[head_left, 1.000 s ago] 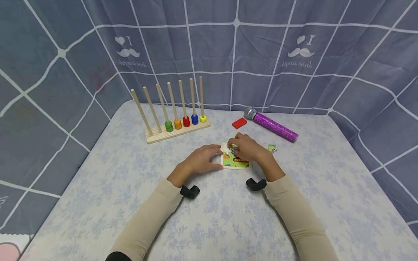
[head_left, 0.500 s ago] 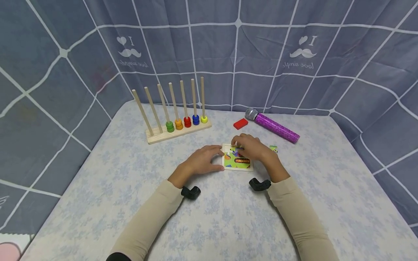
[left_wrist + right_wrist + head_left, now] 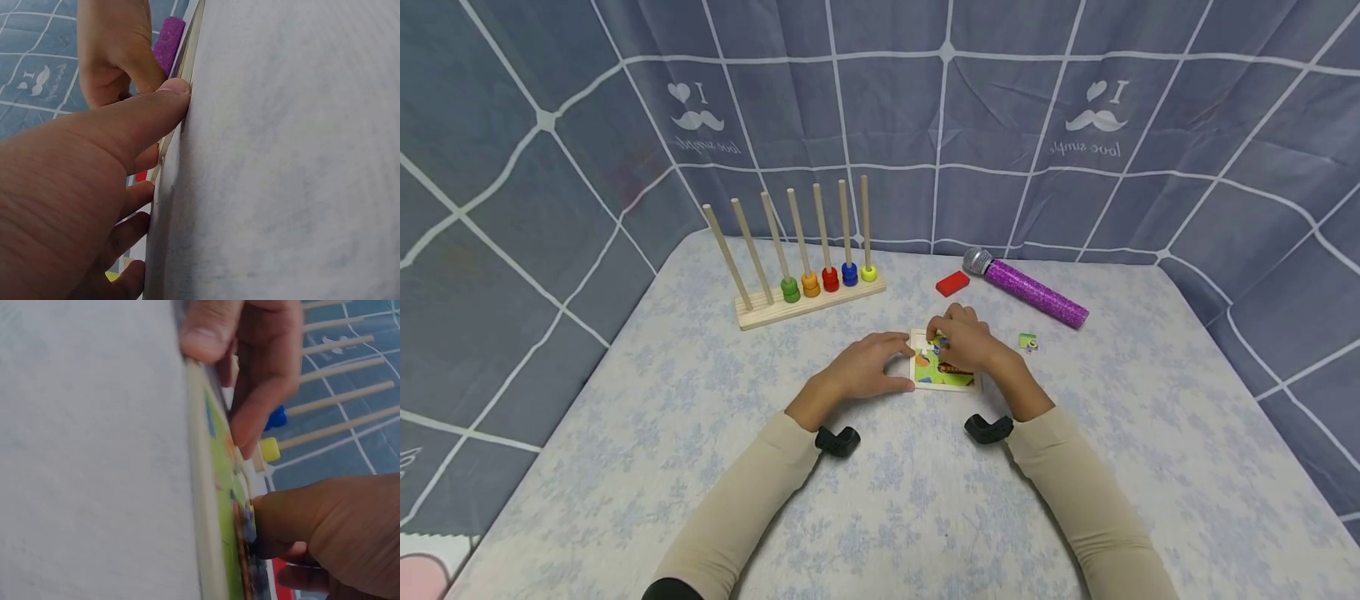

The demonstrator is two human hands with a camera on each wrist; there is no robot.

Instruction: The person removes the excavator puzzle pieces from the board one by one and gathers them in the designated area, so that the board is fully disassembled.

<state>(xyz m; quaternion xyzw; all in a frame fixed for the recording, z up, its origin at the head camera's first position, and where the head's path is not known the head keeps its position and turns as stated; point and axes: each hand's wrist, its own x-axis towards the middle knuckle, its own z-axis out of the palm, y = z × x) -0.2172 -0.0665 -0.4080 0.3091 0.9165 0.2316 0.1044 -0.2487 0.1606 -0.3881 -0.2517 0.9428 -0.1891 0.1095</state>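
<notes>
Wooden puzzle (image 3: 937,373) gripped by the left hand (image 3: 871,367), now the right hand (image 3: 967,340) slides leftward, hold unclear, baring an unplaced piece (image 3: 1027,342)!

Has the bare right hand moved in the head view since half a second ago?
Yes, slightly left: the bare right hand partly covered the small green jigsaw piece then; now that piece, unmoved on the table, shows fully.
</notes>
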